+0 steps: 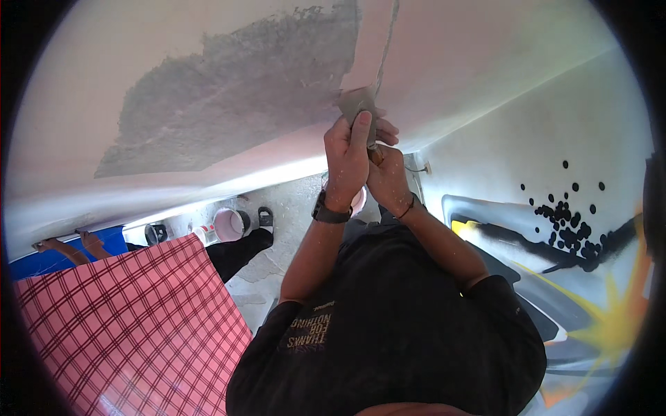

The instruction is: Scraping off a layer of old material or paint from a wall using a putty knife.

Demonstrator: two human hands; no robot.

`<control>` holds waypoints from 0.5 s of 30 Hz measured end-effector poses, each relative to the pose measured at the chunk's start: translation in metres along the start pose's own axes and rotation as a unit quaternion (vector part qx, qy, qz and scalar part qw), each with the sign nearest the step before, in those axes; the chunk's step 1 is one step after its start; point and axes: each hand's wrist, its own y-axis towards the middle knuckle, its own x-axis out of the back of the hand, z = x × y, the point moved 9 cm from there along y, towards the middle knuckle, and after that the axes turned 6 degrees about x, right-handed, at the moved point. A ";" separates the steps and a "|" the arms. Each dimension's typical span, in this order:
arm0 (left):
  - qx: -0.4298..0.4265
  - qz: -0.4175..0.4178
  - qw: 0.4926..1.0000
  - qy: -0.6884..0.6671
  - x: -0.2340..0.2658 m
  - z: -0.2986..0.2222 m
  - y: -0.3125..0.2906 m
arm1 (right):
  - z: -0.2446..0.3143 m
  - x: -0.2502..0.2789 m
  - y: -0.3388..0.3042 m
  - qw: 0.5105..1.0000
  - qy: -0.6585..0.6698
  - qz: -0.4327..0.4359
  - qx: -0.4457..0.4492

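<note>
A putty knife [356, 103] with a grey metal blade is held up against the wall, just below a narrow vertical crack [386, 52]. My left hand [347, 156], with a dark watch on the wrist, is closed on the knife, its thumb lying flat on the blade. My right hand [390, 178] is wrapped round the brownish handle [375, 154], mostly hiding it. White specks dot both hands. Beside the blade, a large rough grey patch [243, 90] spreads leftward over the pale pinkish wall [458, 83].
At left stands another person in a pink plaid garment [139, 319], hands [92, 244] near the wall by something blue [104, 241]. A sandalled foot [266, 218] and a pinkish bucket [227, 224] are on the stained floor. A painted side wall [513, 145] rises at right.
</note>
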 end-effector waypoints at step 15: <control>0.028 0.027 0.999 -0.025 0.000 -0.004 -0.010 | 0.006 0.001 -0.013 0.994 0.008 -0.086 0.072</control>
